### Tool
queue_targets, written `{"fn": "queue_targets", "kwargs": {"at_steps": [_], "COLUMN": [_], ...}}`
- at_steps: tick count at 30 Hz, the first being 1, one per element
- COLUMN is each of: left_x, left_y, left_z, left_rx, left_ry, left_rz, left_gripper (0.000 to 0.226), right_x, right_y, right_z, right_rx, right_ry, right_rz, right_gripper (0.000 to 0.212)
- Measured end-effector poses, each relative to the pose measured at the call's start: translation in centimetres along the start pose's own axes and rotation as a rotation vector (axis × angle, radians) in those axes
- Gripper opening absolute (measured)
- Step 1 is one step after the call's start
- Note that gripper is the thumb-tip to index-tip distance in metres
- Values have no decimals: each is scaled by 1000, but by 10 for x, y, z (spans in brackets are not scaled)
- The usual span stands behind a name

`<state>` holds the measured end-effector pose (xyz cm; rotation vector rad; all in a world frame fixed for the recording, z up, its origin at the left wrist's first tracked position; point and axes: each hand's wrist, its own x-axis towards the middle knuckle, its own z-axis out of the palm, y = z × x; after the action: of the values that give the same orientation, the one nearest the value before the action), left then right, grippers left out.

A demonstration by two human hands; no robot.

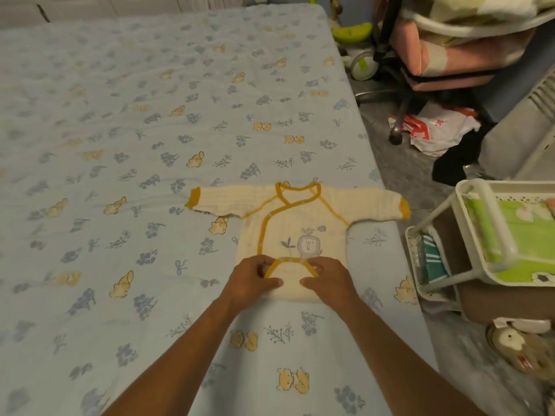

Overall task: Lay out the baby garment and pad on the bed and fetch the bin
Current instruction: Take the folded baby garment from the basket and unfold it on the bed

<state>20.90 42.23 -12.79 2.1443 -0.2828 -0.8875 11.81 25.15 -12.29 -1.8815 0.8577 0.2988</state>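
Two obstacles noted right of the bed (120,115): a white cart (495,235) near, a pink chair (444,55) far. We see the baby garment (300,223) flat near the bed's right edge, sleeves spread; left hand (255,277) and right hand (329,279) each pinch its near hem.

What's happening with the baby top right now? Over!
Left hand and right hand pinching the baby top at its bottom flap. Top flat on the bed, sleeves spread. White cart beside the bed, not in the way.
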Motion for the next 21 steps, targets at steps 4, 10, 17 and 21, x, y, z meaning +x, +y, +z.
{"fn": "queue_targets", "kwargs": {"at_steps": [4,10,17,21], "left_x": [-35,-88,-87,-69], "left_y": [-2,-35,-56,-45], "left_z": [-2,17,26,17], "left_rx": [102,419,442,558], "left_ry": [-8,-101,80,207], "left_rz": [179,256,256,310], "left_gripper": [9,31,29,30], "right_x": [-36,-83,-90,-75], "right_y": [6,54,70,39], "right_z": [-6,15,33,32], "right_rx": [-53,-361,-404,-513], "right_ry": [27,-127,-15,120], "right_rz": [-150,-316,-431,-554], "right_gripper": [12,24,28,24]}}
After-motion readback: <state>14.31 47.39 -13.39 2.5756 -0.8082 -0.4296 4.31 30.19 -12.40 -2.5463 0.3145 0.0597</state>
